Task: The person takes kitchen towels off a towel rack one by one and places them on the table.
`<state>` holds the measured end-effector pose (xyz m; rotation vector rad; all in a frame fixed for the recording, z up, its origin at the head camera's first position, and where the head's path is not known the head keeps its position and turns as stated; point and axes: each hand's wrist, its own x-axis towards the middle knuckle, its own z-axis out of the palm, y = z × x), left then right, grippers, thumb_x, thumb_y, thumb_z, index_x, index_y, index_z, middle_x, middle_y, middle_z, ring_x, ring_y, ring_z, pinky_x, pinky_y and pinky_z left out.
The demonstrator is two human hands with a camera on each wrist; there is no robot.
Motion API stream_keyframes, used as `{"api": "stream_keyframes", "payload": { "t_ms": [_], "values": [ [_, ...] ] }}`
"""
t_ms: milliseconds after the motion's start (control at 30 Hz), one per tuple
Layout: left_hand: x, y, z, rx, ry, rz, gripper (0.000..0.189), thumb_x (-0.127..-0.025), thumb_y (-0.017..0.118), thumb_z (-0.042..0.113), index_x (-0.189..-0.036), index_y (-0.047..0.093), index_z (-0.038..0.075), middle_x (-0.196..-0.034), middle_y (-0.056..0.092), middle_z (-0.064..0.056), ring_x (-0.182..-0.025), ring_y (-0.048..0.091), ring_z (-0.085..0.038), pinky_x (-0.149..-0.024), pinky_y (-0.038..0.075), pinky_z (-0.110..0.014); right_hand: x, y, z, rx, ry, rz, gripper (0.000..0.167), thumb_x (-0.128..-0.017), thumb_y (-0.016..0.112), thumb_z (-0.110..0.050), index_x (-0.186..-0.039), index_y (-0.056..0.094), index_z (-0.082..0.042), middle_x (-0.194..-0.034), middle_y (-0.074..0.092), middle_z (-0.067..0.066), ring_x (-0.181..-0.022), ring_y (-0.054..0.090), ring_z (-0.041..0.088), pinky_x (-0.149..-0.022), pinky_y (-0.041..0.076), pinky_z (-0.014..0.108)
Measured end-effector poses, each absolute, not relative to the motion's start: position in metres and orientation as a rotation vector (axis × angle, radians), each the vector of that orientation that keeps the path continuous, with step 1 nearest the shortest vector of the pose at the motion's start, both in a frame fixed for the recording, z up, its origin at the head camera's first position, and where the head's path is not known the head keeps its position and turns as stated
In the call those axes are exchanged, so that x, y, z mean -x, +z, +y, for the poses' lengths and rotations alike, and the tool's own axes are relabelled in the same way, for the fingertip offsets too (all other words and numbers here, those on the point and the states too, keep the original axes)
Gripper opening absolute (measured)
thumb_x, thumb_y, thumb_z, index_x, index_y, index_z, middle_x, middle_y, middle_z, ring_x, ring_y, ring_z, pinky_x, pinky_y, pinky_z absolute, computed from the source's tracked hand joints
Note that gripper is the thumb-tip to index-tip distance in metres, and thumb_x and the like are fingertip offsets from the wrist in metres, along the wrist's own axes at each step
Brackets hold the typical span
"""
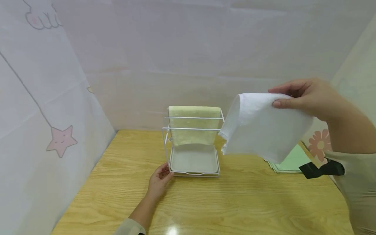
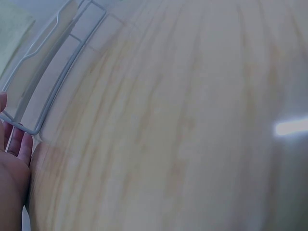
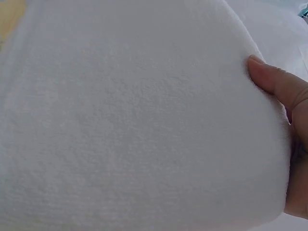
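Note:
A white folded towel (image 1: 264, 127) hangs in the air from my right hand (image 1: 311, 98), its top fold pinched between thumb and fingers. In the right wrist view the towel (image 3: 144, 115) fills most of the picture, with the thumb (image 3: 274, 82) on its edge. My left hand (image 1: 158, 182) holds the front left corner of a small white wire towel rack (image 1: 194, 175). Its fingers (image 2: 17, 142) are at the wire corner in the left wrist view. Over the rear bar of the rack drapes a pale yellow towel (image 1: 195, 130). The rack's two nearer bars are bare.
A light tray (image 1: 194, 158) forms the rack's base. To the right, partly behind the white towel, lies a stack of green cloths (image 1: 293, 160). Everything stands on a wooden table (image 1: 123, 182), with printed fabric walls (image 1: 147, 65) behind and at the sides.

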<state>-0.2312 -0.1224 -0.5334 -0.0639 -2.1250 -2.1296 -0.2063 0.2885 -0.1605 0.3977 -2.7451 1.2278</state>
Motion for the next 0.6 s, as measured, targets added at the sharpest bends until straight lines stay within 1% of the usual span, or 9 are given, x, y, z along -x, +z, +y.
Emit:
{"api": "stream_keyframes", "payload": {
  "t_ms": [167,200,333,400,433,500,567,600],
  "values": [
    [0.231,-0.531,-0.123,0.071,-2.135,-2.116,0.048,-0.089,0.068,-0.001,-0.133,0.051,-0.007,-0.121,0.057,-0.027,-0.098,0.058,-0.005,-0.087,0.05,-0.011,0.199,-0.191,0.301,-0.368,1.238,-2.8,0.031,-0.089,0.073,-0.013,-0.113,0.073,-0.032,-0.091,0.073,-0.018,-0.072,0.071,0.016,-0.058,0.06,0.036],
    [0.231,-0.531,-0.123,0.064,-2.14,-2.115,0.048,-0.088,0.068,-0.001,-0.134,0.052,-0.006,-0.121,0.057,-0.027,-0.098,0.058,-0.006,-0.087,0.05,-0.011,0.198,-0.197,0.303,-0.35,1.238,-2.82,0.031,-0.089,0.073,-0.014,-0.113,0.072,-0.033,-0.091,0.073,-0.018,-0.072,0.071,0.015,-0.059,0.06,0.036],
    [0.232,-0.532,-0.124,0.037,-2.154,-2.131,0.049,-0.089,0.068,-0.001,-0.135,0.052,-0.004,-0.123,0.056,-0.025,-0.099,0.057,-0.005,-0.088,0.049,-0.011,0.193,-0.222,0.31,-0.35,1.281,-2.878,0.029,-0.09,0.072,-0.018,-0.117,0.071,-0.029,-0.094,0.072,-0.019,-0.076,0.071,0.014,-0.061,0.06,0.036],
    [0.233,-0.532,-0.125,0.029,-2.153,-2.134,0.049,-0.089,0.068,-0.001,-0.135,0.052,-0.004,-0.123,0.056,-0.025,-0.098,0.057,-0.003,-0.088,0.049,-0.011,0.19,-0.235,0.313,-0.355,1.29,-2.891,0.029,-0.09,0.071,-0.017,-0.118,0.07,-0.025,-0.095,0.072,-0.019,-0.078,0.07,0.013,-0.062,0.06,0.034],
    [0.233,-0.532,-0.124,0.03,-2.155,-2.131,0.049,-0.089,0.068,-0.001,-0.135,0.052,-0.004,-0.123,0.057,-0.025,-0.097,0.057,-0.003,-0.088,0.049,-0.011,0.188,-0.241,0.315,-0.37,1.281,-2.898,0.03,-0.091,0.071,-0.017,-0.12,0.069,-0.022,-0.096,0.072,-0.019,-0.078,0.07,0.011,-0.063,0.059,0.032],
    [0.233,-0.532,-0.124,0.035,-2.15,-2.124,0.048,-0.088,0.068,-0.002,-0.134,0.052,-0.006,-0.121,0.057,-0.025,-0.096,0.058,-0.002,-0.088,0.049,-0.011,0.185,-0.253,0.317,-0.381,1.287,-2.913,0.03,-0.091,0.071,-0.017,-0.121,0.069,-0.02,-0.098,0.071,-0.021,-0.081,0.069,0.008,-0.065,0.058,0.029],
    [0.232,-0.532,-0.124,0.041,-2.143,-2.115,0.048,-0.088,0.068,-0.003,-0.133,0.052,-0.006,-0.119,0.058,-0.023,-0.095,0.058,-0.001,-0.087,0.049,-0.011,0.181,-0.265,0.318,-0.414,1.262,-2.927,0.031,-0.091,0.07,-0.016,-0.122,0.068,-0.016,-0.1,0.07,-0.023,-0.082,0.068,0.006,-0.064,0.058,0.027],
    [0.232,-0.533,-0.124,0.049,-2.135,-2.113,0.048,-0.088,0.067,-0.003,-0.133,0.052,-0.007,-0.117,0.059,-0.021,-0.095,0.058,-0.001,-0.087,0.05,-0.011,0.179,-0.271,0.318,-0.417,1.26,-2.937,0.031,-0.091,0.071,-0.017,-0.121,0.069,-0.016,-0.099,0.07,-0.024,-0.081,0.068,0.005,-0.064,0.058,0.027]
  ]
}}
